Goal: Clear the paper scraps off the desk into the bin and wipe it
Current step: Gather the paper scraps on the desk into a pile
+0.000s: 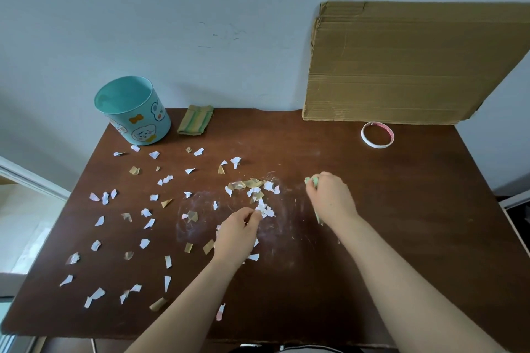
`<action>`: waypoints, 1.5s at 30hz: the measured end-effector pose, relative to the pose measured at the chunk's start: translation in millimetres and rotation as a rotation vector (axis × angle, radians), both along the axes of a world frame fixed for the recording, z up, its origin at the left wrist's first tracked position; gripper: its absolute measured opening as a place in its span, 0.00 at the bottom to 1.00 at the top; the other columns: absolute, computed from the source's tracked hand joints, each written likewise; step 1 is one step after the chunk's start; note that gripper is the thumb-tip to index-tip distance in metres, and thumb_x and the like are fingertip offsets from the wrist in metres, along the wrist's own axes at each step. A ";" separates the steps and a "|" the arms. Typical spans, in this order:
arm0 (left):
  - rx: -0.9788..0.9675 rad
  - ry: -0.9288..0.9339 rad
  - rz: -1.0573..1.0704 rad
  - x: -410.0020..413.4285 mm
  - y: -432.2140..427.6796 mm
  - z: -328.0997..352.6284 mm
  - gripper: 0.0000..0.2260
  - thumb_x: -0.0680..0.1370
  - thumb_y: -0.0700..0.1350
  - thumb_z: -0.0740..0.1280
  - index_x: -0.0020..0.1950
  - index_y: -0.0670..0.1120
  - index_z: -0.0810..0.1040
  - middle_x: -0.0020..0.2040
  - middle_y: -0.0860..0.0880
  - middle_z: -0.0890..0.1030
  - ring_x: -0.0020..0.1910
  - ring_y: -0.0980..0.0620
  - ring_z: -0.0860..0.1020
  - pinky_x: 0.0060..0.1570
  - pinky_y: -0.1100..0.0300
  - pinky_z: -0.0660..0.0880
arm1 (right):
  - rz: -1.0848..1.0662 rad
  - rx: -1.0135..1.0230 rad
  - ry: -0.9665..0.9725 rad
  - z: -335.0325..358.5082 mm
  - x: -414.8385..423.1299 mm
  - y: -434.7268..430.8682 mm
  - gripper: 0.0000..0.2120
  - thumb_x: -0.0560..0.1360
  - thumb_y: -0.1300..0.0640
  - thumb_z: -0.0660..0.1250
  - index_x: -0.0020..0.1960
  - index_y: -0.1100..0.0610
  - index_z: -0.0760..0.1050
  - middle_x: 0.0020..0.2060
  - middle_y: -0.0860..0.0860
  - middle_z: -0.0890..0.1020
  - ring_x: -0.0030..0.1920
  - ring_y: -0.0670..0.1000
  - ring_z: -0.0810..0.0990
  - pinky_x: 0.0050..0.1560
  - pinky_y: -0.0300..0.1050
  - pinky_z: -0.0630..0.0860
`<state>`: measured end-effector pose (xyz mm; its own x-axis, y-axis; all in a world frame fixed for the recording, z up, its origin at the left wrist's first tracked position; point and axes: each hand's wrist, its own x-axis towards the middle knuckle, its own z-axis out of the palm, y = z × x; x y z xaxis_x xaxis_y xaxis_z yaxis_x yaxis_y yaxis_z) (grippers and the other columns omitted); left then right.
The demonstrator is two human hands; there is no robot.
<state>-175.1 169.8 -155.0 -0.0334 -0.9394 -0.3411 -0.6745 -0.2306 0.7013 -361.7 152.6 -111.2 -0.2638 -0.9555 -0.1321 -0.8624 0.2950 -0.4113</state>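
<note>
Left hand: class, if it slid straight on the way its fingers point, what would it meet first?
Probably the heap of paper scraps just beyond the left hand, whose fingers pinch its near edge.

Soft even daylight, faint shadows, wide-angle bending at edges, slightly soft focus

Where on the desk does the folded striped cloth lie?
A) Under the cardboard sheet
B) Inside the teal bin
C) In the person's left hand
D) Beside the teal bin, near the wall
D: the striped cloth lies flat on the desk just right of the teal bin, close to the wall and apart from the cardboard sheet.
</note>
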 end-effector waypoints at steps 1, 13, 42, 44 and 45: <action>0.006 -0.002 0.001 -2.5 0.1 -1.2 0.14 0.80 0.51 0.58 0.44 0.43 0.77 0.35 0.47 0.78 0.30 0.55 0.71 0.33 0.60 0.66 | 0.043 0.012 -0.003 -2.9 7.8 1.4 0.13 0.80 0.55 0.57 0.46 0.61 0.77 0.44 0.56 0.77 0.46 0.58 0.79 0.46 0.47 0.72; 0.012 0.031 0.095 -12.9 -4.2 -3.8 0.12 0.80 0.51 0.59 0.44 0.47 0.78 0.37 0.45 0.81 0.32 0.55 0.73 0.32 0.61 0.68 | 0.167 -0.050 0.051 -0.6 -0.6 -4.8 0.14 0.80 0.55 0.56 0.48 0.60 0.77 0.41 0.52 0.73 0.42 0.55 0.77 0.41 0.45 0.68; -0.008 0.012 -0.105 28.9 -20.6 -1.7 0.12 0.80 0.50 0.59 0.40 0.51 0.77 0.31 0.54 0.76 0.27 0.58 0.71 0.28 0.65 0.64 | 0.143 -0.025 -0.103 -9.0 79.9 8.3 0.15 0.80 0.56 0.55 0.34 0.55 0.65 0.39 0.48 0.71 0.40 0.54 0.76 0.43 0.46 0.70; 0.004 0.030 -0.108 31.3 -22.4 -3.0 0.12 0.80 0.50 0.59 0.44 0.47 0.79 0.32 0.52 0.76 0.26 0.57 0.70 0.27 0.64 0.64 | 0.050 -0.053 -0.059 -3.8 61.6 6.2 0.16 0.80 0.55 0.56 0.34 0.56 0.68 0.36 0.48 0.70 0.39 0.54 0.76 0.41 0.44 0.68; 0.004 0.031 -0.113 31.7 -23.0 -3.5 0.12 0.80 0.49 0.59 0.45 0.46 0.79 0.32 0.52 0.76 0.25 0.57 0.69 0.26 0.65 0.63 | -0.004 -0.058 -0.027 -2.1 49.2 6.1 0.15 0.80 0.55 0.56 0.36 0.57 0.71 0.37 0.49 0.71 0.40 0.55 0.77 0.41 0.44 0.68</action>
